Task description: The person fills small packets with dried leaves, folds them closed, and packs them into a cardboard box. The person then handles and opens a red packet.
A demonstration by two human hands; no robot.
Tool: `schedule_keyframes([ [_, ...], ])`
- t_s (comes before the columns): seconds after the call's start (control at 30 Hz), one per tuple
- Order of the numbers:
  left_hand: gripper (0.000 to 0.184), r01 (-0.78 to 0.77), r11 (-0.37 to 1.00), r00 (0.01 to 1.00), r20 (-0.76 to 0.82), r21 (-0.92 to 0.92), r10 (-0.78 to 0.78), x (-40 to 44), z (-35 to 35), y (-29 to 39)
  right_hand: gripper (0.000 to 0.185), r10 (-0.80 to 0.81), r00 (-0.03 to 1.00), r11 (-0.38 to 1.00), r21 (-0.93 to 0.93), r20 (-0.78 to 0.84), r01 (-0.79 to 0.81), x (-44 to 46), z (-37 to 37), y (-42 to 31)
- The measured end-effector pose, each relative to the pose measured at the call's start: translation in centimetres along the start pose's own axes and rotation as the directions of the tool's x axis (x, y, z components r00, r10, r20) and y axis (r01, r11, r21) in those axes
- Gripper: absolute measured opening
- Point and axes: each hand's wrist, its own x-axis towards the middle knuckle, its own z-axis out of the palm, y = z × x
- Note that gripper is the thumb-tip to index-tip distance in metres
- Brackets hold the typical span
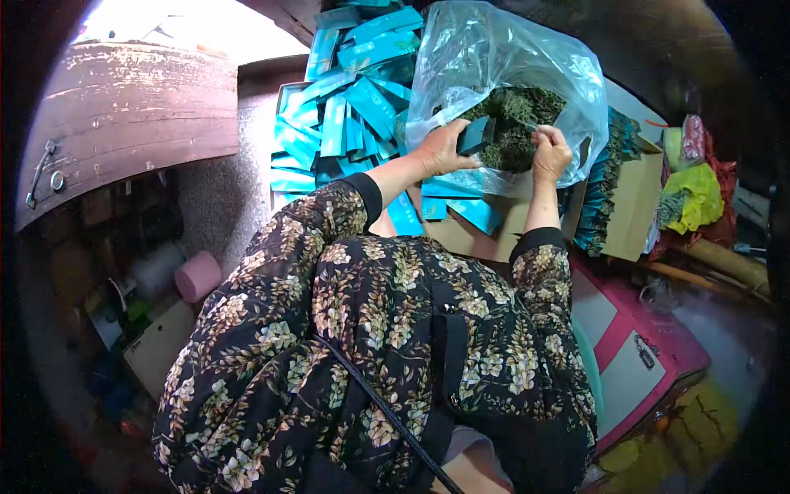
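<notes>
A large clear plastic bag point(576, 74) lies open at the top middle, with dark green dried plant material point(514, 123) inside. My left hand point(444, 152) is at the bag's left edge, its thumb and fingers closed round a small blue packet point(475, 136) that tilts toward the plant material. Over the bag's right part, my right hand point(550, 153) has its fingers pinched together; what they hold, if anything, is too small to tell. Many flat blue packets point(370, 107) are heaped left of the bag, and a few more point(473, 214) lie just below it.
Right of the bag, a cardboard box point(629, 206) holds a row of dark blue packets point(599, 198). Yellow and red bags point(698, 198) lie farther right. A pink and white case point(634, 354) stands at lower right. A wooden panel point(132, 115) is at upper left, above a pink roll point(198, 277).
</notes>
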Motion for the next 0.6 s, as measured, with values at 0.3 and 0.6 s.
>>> schedule_keyframes([
  [0.3, 0.073, -0.048, 0.996, 0.999, -0.016, 0.08, 0.05, 0.3, -0.3, 1.5, 0.018, -0.22, 0.976, 0.975, 0.026, 0.011, 0.219, -2.3, -2.4, -6.2],
  [0.6, 0.071, -0.039, 0.995, 0.999, 0.004, 0.091, 0.039, 0.7, -0.5, 2.8, 0.016, -0.315, 0.945, 0.949, 0.017, 0.084, 0.315, -4.5, -4.2, -11.1],
])
